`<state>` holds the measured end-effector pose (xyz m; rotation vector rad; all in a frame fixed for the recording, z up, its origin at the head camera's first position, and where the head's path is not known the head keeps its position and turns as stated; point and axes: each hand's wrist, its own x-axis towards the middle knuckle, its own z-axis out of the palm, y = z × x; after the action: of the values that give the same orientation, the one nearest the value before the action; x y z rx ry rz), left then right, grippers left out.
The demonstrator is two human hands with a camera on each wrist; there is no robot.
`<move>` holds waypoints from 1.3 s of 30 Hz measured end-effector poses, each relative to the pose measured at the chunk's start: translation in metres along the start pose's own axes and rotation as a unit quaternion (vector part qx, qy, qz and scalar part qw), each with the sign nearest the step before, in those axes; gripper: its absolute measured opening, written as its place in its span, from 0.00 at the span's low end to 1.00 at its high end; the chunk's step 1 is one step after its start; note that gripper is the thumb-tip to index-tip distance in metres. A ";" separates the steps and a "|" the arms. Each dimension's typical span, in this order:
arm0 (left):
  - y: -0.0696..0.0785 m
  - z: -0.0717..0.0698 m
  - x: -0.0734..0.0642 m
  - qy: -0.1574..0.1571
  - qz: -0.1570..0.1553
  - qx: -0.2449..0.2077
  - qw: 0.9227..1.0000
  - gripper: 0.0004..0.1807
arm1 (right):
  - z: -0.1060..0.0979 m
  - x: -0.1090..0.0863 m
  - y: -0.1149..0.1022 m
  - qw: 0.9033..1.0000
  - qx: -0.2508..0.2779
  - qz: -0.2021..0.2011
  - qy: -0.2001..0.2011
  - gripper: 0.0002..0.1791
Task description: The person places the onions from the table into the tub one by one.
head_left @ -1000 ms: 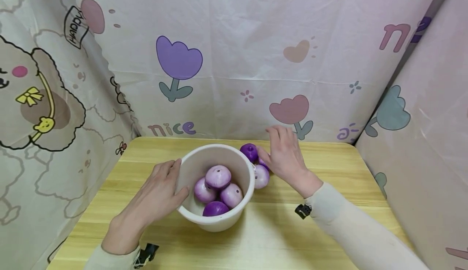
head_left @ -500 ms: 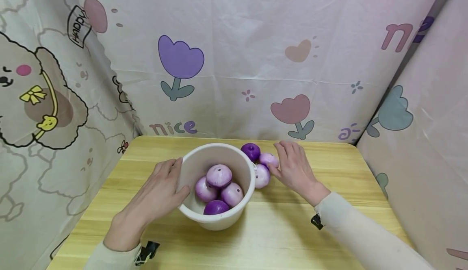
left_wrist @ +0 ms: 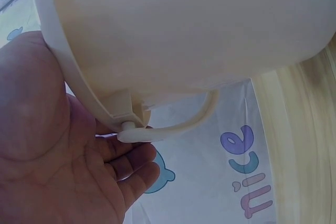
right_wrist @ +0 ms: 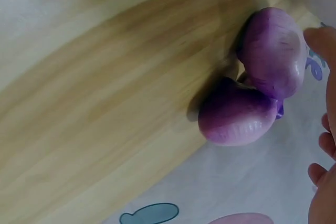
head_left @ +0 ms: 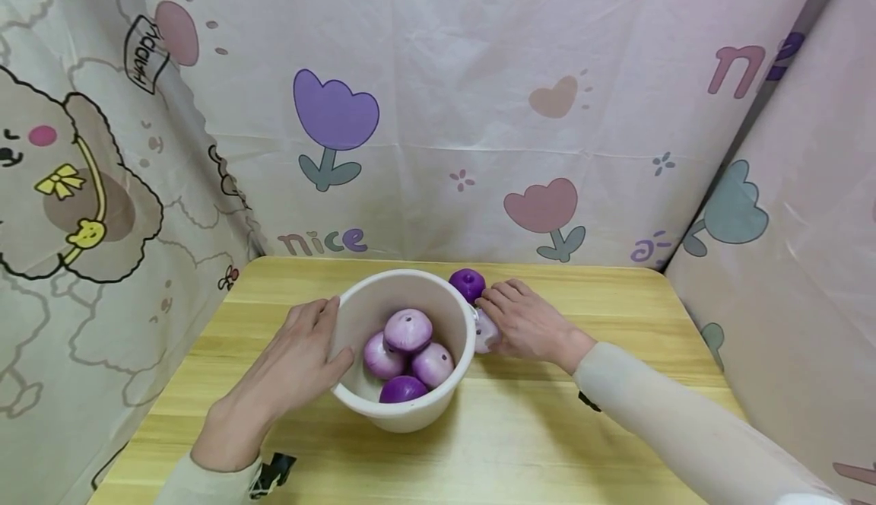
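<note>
My left hand [head_left: 294,357] holds the left rim of a white bucket [head_left: 411,418], thumb over the inside and fingers outside. In the left wrist view those fingers lie by the hinge of the bucket's handle [left_wrist: 181,125]. Several purple onions [head_left: 408,330] sit inside the bucket. Right of it, my right hand [head_left: 530,324] reaches over onions on the table, fingers bent loosely at a pale onion [head_left: 485,333]. A dark purple onion [head_left: 468,284] stands just behind. In the right wrist view, the thumb [right_wrist: 319,40] is beside the upper of two onions [right_wrist: 275,53].
The bucket and loose onions stand on a light wooden table [head_left: 602,429]. A printed curtain [head_left: 438,109] hangs behind the table's back edge, with more fabric [head_left: 814,262] along the right and left sides.
My right hand first drew back rightward, uncovering a pale onion, then moved left and down over the onions with its fingers toward the bucket. The left hand and bucket have stayed in place.
</note>
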<state>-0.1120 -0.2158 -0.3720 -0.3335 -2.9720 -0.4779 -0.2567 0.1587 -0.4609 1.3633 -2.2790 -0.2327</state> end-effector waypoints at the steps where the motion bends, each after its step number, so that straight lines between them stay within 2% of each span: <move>1: 0.000 0.000 0.000 0.000 0.000 0.000 1.000 0.45 | 0.001 0.002 0.000 1.000 -0.006 -0.007 -0.004 0.48; 5: -0.001 0.000 -0.001 -0.001 -0.001 0.000 1.000 0.45 | 0.004 0.008 -0.002 0.998 -0.034 -0.028 -0.033 0.49; 10: 0.000 -0.001 -0.001 0.001 0.001 0.000 1.000 0.45 | 0.010 0.008 -0.002 0.996 -0.057 -0.036 -0.062 0.50; 17: 0.001 -0.001 -0.001 0.001 0.002 -0.001 1.000 0.45 | 0.017 0.009 -0.003 0.995 -0.067 -0.029 -0.063 0.51; 28: 0.001 0.000 -0.001 0.001 0.001 -0.002 1.000 0.46 | 0.022 0.010 -0.010 0.993 -0.056 -0.005 -0.105 0.49; 34: 0.000 0.000 -0.001 0.004 0.004 0.000 1.000 0.45 | 0.023 0.008 -0.013 0.994 -0.041 0.001 -0.100 0.49; 39: 0.000 0.000 -0.001 0.005 0.004 0.001 1.000 0.45 | 0.023 0.008 -0.013 0.998 -0.032 0.022 -0.044 0.47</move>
<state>-0.1109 -0.2164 -0.3723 -0.3431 -2.9598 -0.4756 -0.2601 0.1435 -0.4835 1.2933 -2.3493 -0.3557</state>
